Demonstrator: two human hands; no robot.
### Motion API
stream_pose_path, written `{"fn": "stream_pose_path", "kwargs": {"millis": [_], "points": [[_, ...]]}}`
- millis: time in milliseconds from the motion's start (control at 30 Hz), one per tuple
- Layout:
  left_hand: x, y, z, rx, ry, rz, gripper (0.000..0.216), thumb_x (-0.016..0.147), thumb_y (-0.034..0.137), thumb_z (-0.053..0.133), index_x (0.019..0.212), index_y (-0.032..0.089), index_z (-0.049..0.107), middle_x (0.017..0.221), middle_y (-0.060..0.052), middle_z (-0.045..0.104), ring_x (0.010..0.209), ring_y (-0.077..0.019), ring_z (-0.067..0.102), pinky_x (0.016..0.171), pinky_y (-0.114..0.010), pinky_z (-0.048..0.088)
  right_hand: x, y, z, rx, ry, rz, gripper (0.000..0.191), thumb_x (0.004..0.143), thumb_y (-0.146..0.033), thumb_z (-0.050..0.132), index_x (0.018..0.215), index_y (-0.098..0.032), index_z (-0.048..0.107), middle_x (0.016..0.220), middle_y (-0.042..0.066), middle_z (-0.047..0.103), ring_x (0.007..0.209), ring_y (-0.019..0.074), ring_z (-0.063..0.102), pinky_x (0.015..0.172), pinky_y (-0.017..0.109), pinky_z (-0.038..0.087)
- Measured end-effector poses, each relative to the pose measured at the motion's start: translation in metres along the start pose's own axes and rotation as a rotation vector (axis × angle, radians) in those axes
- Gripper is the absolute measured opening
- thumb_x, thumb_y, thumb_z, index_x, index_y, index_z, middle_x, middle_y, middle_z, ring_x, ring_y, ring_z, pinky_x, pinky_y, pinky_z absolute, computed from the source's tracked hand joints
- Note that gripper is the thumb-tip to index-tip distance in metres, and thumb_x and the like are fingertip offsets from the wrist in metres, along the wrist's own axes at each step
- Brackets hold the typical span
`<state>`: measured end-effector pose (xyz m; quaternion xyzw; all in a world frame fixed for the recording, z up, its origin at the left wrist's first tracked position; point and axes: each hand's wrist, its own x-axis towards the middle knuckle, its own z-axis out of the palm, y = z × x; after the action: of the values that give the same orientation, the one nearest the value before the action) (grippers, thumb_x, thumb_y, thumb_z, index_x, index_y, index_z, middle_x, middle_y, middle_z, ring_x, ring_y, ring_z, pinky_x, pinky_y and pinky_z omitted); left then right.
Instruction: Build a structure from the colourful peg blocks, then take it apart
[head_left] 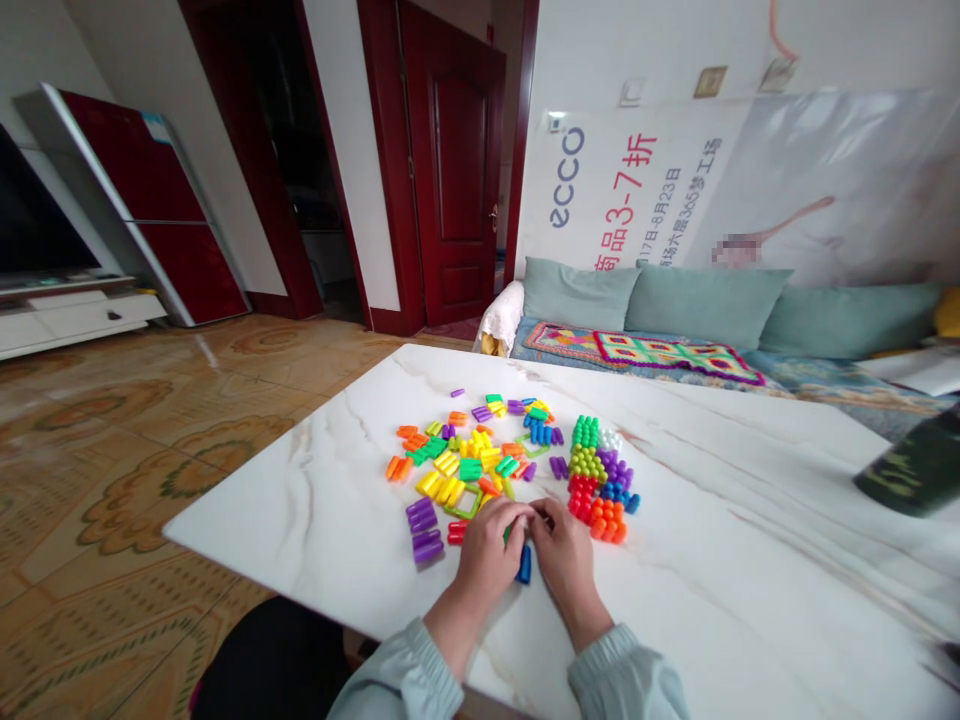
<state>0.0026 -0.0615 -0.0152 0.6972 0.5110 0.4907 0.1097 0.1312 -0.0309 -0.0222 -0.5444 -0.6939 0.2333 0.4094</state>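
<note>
- Marble-look table (pixel 315 520), white with grey veins and glossy, stands on patterned tan floor tiles (pixel 112 420); dark red doors (pixel 454 170), a teal-cushioned sofa (pixel 705 310) and a wall poster (pixel 622 190) lie beyond.
- Loose plastic blocks (pixel 465 455), rounded and bullet-shaped in orange, yellow, green, purple and blue, lie scattered mid-table.
- A joined block panel (pixel 600 480) in colour bands sits just right of the pile.
- Left hand (pixel 491 550) and right hand (pixel 564 555) meet at the table's near edge, fingers curled narrow round a blue piece (pixel 524 566), with a green bit barely showing between them.
- Dark, blurred object (pixel 911 465) at the right.
</note>
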Motion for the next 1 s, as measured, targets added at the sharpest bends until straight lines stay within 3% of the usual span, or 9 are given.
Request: {"fn": "stream_pose_path", "kwargs": {"millis": [333, 500, 633, 767, 867, 1000], "points": [[-0.009, 0.004, -0.001, -0.011, -0.040, -0.009, 0.025, 0.090, 0.009, 0.051, 0.098, 0.020, 0.071, 0.098, -0.006, 0.074, 0.094, -0.0206, 0.068, 0.087, -0.036, 0.055, 0.001, -0.001, 0.000, 0.001, 0.010, 0.006, 0.022, 0.083, -0.025, 0.048, 0.077, -0.020, 0.069, 0.073, 0.003, 0.072, 0.066, 0.0168, 0.066, 0.060, 0.024, 0.041], [0.003, 0.013, -0.017, -0.022, -0.083, -0.001, 0.025, 0.088, 0.009, 0.052, 0.099, 0.021, 0.072, 0.099, -0.007, 0.074, 0.096, -0.0202, 0.068, 0.088, -0.035, 0.055, 0.002, -0.001, 0.002, -0.021, 0.014, 0.010, 0.023, 0.084, -0.027, 0.049, 0.079, -0.019, 0.070, 0.073, 0.004, 0.071, 0.066, 0.0175, 0.065, 0.059, 0.024, 0.041], [0.039, 0.008, -0.040, 0.019, -0.090, 0.042, 0.024, 0.086, 0.011, 0.055, 0.098, 0.021, 0.073, 0.100, -0.006, 0.075, 0.096, -0.0201, 0.068, 0.091, -0.035, 0.054, 0.002, -0.002, 0.002, -0.036, 0.024, -0.003, 0.025, 0.087, -0.031, 0.048, 0.078, -0.019, 0.069, 0.074, 0.004, 0.071, 0.068, 0.0176, 0.066, 0.061, 0.024, 0.042], [0.089, -0.018, -0.051, 0.131, -0.090, 0.019, 0.023, 0.084, 0.010, 0.057, 0.098, 0.019, 0.073, 0.099, -0.005, 0.074, 0.095, -0.0186, 0.069, 0.093, -0.033, 0.054, 0.000, -0.001, 0.002, -0.037, 0.029, -0.010, 0.023, 0.086, -0.028, 0.049, 0.078, -0.020, 0.070, 0.076, 0.003, 0.071, 0.070, 0.0168, 0.066, 0.061, 0.023, 0.042], [0.127, -0.042, -0.047, 0.357, -0.219, -0.015, 0.037, 0.084, 0.009, 0.056, 0.118, 0.017, 0.067, 0.117, -0.009, 0.068, 0.105, -0.0192, 0.066, 0.099, -0.033, 0.051, -0.001, -0.001, 0.003, -0.068, 0.032, 0.020, 0.022, 0.086, -0.027, 0.050, 0.079, -0.020, 0.070, 0.076, 0.003, 0.072, 0.068, 0.0169, 0.066, 0.059, 0.023, 0.041], [0.171, -0.065, -0.023, 0.438, -0.371, 0.014, 0.055, 0.082, 0.017, 0.062, 0.137, 0.016, 0.055, 0.133, -0.013, 0.057, 0.124, -0.0242, 0.056, 0.109, -0.036, 0.043, -0.001, 0.001, 0.005, -0.073, 0.013, 0.049, 0.023, 0.088, -0.027, 0.050, 0.079, -0.021, 0.070, 0.075, 0.003, 0.072, 0.067, 0.0170, 0.066, 0.058, 0.023, 0.040]]}}
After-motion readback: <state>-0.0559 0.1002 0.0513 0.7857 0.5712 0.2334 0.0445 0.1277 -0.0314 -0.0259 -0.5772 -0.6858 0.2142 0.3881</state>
